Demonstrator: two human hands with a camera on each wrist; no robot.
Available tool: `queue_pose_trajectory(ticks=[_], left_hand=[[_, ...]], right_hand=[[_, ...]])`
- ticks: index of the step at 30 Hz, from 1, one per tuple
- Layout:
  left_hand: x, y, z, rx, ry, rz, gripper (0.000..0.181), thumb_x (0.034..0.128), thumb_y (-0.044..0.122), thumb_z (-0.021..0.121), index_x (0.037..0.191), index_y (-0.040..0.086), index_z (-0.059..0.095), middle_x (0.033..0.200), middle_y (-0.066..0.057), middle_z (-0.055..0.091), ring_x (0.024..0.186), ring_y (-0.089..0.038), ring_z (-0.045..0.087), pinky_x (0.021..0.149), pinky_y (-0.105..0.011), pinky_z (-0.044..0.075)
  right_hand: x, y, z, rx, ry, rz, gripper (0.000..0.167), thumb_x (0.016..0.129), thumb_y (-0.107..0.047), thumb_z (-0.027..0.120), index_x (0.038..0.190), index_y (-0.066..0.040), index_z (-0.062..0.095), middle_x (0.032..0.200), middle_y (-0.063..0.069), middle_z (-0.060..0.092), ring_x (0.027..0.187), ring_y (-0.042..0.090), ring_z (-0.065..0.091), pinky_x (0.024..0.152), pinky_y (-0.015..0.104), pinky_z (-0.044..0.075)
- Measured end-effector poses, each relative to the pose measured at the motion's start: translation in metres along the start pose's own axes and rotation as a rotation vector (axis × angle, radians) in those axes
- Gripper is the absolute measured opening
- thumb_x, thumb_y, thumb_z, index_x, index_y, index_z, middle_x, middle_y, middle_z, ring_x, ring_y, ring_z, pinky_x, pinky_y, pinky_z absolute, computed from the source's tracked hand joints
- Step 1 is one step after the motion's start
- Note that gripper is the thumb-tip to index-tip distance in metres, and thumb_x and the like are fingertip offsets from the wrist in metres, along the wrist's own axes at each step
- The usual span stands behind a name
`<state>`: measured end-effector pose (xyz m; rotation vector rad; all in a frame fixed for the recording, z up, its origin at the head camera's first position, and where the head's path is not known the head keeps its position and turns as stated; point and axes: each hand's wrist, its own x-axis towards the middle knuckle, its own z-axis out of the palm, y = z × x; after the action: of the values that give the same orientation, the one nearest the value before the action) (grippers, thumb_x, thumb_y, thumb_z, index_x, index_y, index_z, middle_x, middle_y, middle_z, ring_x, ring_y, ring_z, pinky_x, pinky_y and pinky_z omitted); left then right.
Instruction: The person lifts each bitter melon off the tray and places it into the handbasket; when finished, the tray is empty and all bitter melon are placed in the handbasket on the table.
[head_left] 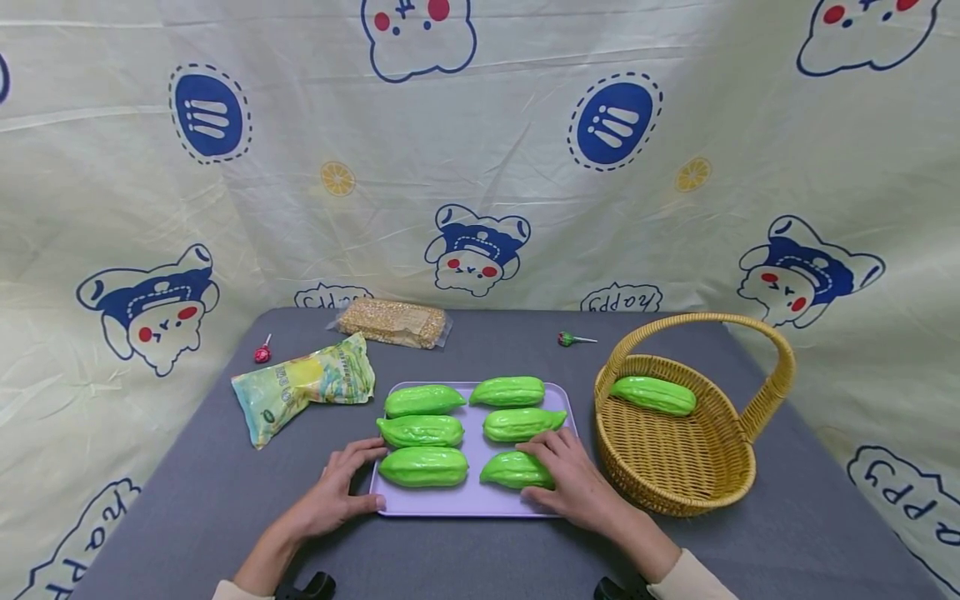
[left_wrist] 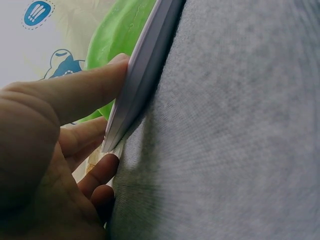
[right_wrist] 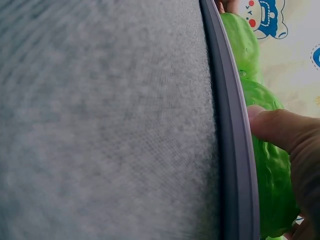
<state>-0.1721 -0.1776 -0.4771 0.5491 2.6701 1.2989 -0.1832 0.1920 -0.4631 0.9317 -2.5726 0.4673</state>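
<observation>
A lilac tray lies on the table with several shiny green bitter gourds in two columns. My left hand rests against its left edge, thumb touching the rim near the front corner. The nearest gourd on that side is just beside those fingers. With thumb and fingers spread across it, my right hand holds the front-right bitter gourd, partly covering its right end. In the right wrist view, the thumb presses on the gourd above the tray rim.
Right of the tray stands a wicker basket with a tall handle and one bitter gourd inside. A green-yellow packet, a bag of grain, a red lollipop and a green lollipop lie behind and left.
</observation>
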Motion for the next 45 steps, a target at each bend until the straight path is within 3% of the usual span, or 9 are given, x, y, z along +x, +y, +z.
queue_pose_trajectory(ticks=[9, 17, 27, 45], left_hand=[[0.000, 0.000, 0.000, -0.005, -0.001, 0.000, 0.064, 0.0776, 0.032, 0.074, 0.133, 0.011, 0.051, 0.146, -0.007, 0.038, 0.126, -0.029, 0.029, 0.102, -0.052, 0.023], [0.000, 0.000, -0.001, 0.002, -0.010, -0.011, 0.064, 0.0782, 0.033, 0.074, 0.133, 0.012, 0.050, 0.147, -0.006, 0.037, 0.127, -0.030, 0.029, 0.102, -0.054, 0.023], [0.001, -0.001, 0.000, 0.015, -0.005, -0.002, 0.063, 0.0779, 0.034, 0.074, 0.133, 0.013, 0.050, 0.146, -0.006, 0.038, 0.126, -0.029, 0.030, 0.101, -0.053, 0.023], [0.002, -0.001, -0.001, 0.014, -0.010, -0.009, 0.064, 0.0779, 0.035, 0.073, 0.133, 0.014, 0.050, 0.147, -0.006, 0.037, 0.127, -0.030, 0.029, 0.102, -0.055, 0.022]], right_hand=[[0.002, -0.002, -0.014, -0.010, 0.044, 0.012, 0.058, 0.068, -0.034, 0.082, 0.118, -0.016, 0.062, 0.107, -0.004, 0.059, 0.098, 0.013, 0.047, 0.084, 0.035, 0.039], [0.007, 0.001, -0.043, -0.005, 0.165, -0.050, 0.059, 0.064, -0.025, 0.084, 0.116, -0.010, 0.062, 0.105, 0.001, 0.062, 0.094, 0.014, 0.046, 0.079, 0.032, 0.036], [0.004, 0.010, -0.081, -0.013, 0.220, -0.051, 0.060, 0.062, -0.019, 0.084, 0.116, -0.006, 0.062, 0.107, 0.005, 0.061, 0.095, 0.017, 0.044, 0.083, 0.031, 0.031], [-0.022, 0.044, -0.130, -0.123, 0.201, 0.126, 0.060, 0.062, -0.012, 0.085, 0.117, -0.005, 0.061, 0.107, 0.010, 0.062, 0.093, 0.019, 0.044, 0.074, 0.028, 0.029]])
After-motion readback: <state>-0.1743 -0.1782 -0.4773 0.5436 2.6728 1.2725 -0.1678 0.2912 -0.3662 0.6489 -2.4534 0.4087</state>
